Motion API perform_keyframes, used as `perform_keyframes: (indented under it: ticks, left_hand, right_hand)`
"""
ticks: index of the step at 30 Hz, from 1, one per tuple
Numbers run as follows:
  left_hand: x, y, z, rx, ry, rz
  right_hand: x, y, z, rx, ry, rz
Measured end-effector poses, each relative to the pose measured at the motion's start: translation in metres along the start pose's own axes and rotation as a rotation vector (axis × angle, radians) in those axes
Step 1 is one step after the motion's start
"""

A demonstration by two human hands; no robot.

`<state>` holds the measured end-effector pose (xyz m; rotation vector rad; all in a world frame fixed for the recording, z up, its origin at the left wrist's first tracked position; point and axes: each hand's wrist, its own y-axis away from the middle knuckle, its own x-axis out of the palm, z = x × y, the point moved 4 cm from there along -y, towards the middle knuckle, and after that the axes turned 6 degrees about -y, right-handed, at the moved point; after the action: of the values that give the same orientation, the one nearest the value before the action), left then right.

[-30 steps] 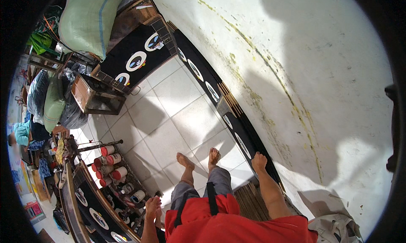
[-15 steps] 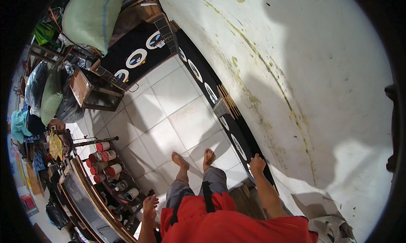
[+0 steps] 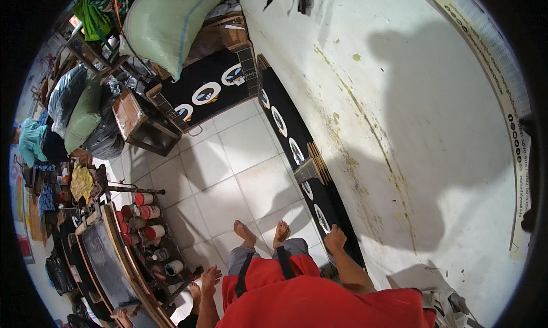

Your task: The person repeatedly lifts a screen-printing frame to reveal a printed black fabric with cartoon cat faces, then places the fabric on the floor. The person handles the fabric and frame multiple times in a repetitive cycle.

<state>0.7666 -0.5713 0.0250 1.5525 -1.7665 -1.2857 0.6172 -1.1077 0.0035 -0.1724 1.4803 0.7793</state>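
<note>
My right hand is closed at the upper edge of a black printed panel, which has white oval designs and leans low along the wall. The fingertips are partly hidden, but they seem to grip that edge. Further along the same wall stands another black panel with similar ovals, a stack of thin brown board ends where the two meet. My left hand hangs on the left by my red shirt, fingers loosely stretched and nothing in them.
A third black printed panel lies across the far end, below a stuffed green sack. Left are a wooden stool, red-lidded jars and a wood-framed table. Another person's foot and hand show at lower left.
The view has shifted, bringing a printed strip on the wall at right into sight. My right hand has come slightly away from the wall, toward me, still closed at the panel.
</note>
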Motion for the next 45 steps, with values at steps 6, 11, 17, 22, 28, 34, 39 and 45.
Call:
perform_keyframes:
  ticks: [6, 11, 17, 22, 28, 34, 39, 45]
  left_hand:
    - [-0.022, 0.003, 0.038, -0.087, 0.112, -0.022]
    - [-0.019, -0.023, 0.072, -0.194, 0.179, -0.009]
    - [-0.014, -0.069, 0.052, 0.169, -0.328, 0.065]
    - [-0.031, -0.125, 0.035, -0.197, 0.272, -0.037]
    - [-0.078, -0.161, -0.001, -0.139, 0.410, -0.102]
    - [-0.073, -0.152, -0.024, -0.123, 0.523, -0.257]
    - [0.019, -0.130, -0.020, -0.218, 0.515, -0.219]
    - [0.110, -0.114, -0.008, -0.241, 0.416, -0.457]
  right_hand:
    - [-0.007, -0.020, 0.023, 0.058, -0.035, 0.080]
    - [-0.006, -0.037, 0.070, -0.041, -0.104, 0.200]
    - [0.012, -0.059, 0.146, -0.254, -0.138, 0.234]
    - [0.044, -0.092, 0.213, -0.324, -0.199, 0.333]
    - [0.069, -0.129, 0.272, -0.454, -0.331, 0.404]
    - [0.072, -0.196, 0.295, -0.354, -0.287, 0.561]
    - [0.043, -0.265, 0.302, -0.430, -0.105, 0.504]
    - [0.031, -0.296, 0.320, -0.239, -0.306, 0.761]
